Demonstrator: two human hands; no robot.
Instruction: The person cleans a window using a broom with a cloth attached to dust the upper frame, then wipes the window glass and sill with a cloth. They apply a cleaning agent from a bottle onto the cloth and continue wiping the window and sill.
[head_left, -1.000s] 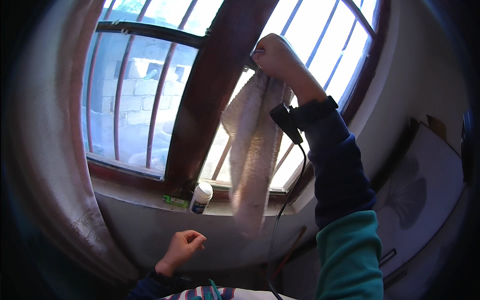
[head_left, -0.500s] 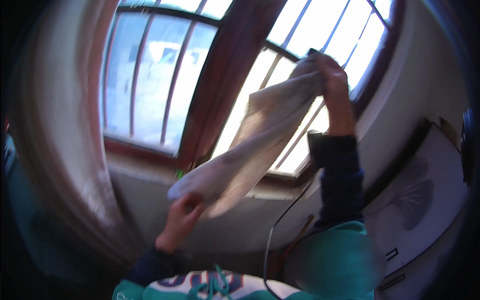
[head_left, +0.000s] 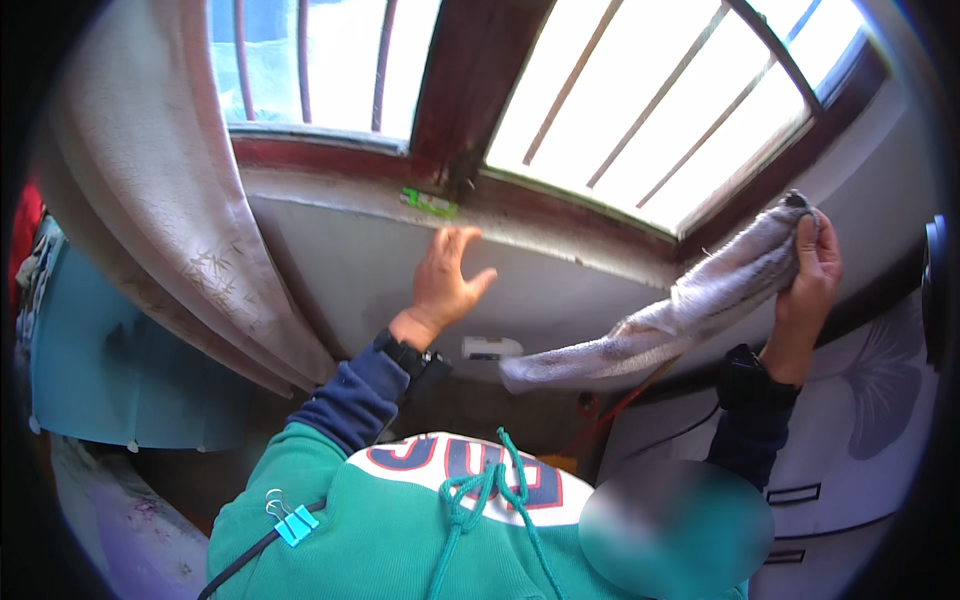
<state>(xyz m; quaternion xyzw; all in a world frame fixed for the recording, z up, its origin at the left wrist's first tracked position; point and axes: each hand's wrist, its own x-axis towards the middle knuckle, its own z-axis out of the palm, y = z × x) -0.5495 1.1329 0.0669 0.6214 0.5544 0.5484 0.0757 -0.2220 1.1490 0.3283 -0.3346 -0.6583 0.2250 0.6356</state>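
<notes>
A: Two hands in view. Left hand (head_left: 448, 283) raised flat against the wall just under the window sill (head_left: 560, 215), fingers spread wide, pinching nothing.

B: And the right hand (head_left: 808, 272)?

A: Up near the lower right corner of the window frame (head_left: 470, 90), fingers curled tight around one end of a cloth (head_left: 680, 315).

B: One cloth only?

A: One. Pale, grey-streaked, bunched at the gripped end, trailing down and to the left, loose end hanging free below the sill, between the two arms, apart from the left hand.

B: Watches?

A: Two dark wristbands, one on each wrist (head_left: 408, 355).

B: On the sill?

A: One small green strip (head_left: 428, 203), lying flat by the foot of the frame's middle post. Cannot tell what kind of thing.

B: Panes?

A: Two, both barred, split by that brown post.

B: Curtains?

A: One, pale with a leaf pattern (head_left: 160, 200), hanging at the left.

B: Any containers?

A: None clearly seen. One small white object (head_left: 490, 348) low on the wall under the left wrist, too unclear to name.

B: Anything else countable?

A: One blue clip (head_left: 290, 520) on the green sweater, holding a black cable.
</notes>
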